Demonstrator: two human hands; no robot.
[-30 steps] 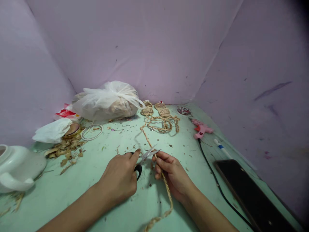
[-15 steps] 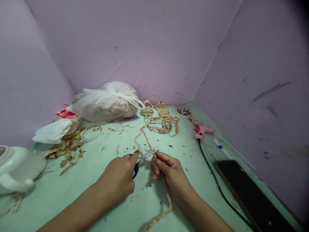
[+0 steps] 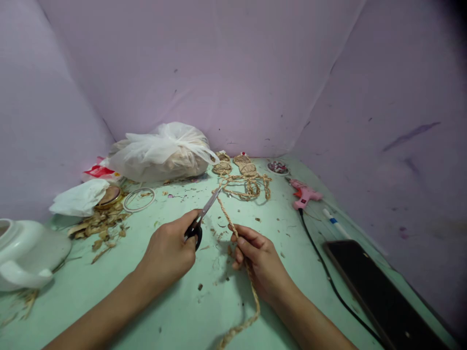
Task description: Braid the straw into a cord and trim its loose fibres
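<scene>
My left hand (image 3: pixel 170 247) grips a pair of scissors (image 3: pixel 207 206) by its black handles. The closed-looking blades point up and away, with their tips against or very near the braided straw cord (image 3: pixel 225 210). Between thumb and fingers, my right hand (image 3: pixel 258 258) pinches that cord. From there it hangs down towards the near edge of the view, and its other way leads up to a loose coil on the table. Behind the coil lie two small woven slipper shapes (image 3: pixel 245 164), one bearing a red bead.
At the back left sits a tied white plastic bag (image 3: pixel 160 155). A white ring (image 3: pixel 139 200), dried scraps (image 3: pixel 104 226) and a white pot (image 3: pixel 36 250) lie left. Rightward are a pink glue gun (image 3: pixel 305 193) with black cable, a bead dish (image 3: pixel 278 168), a marker (image 3: pixel 335 223) and a phone (image 3: pixel 375 291).
The scissors have swung away from beside my right fingers, up along the cord towards the coil. My left hand has shifted slightly left. My right hand stays almost in place.
</scene>
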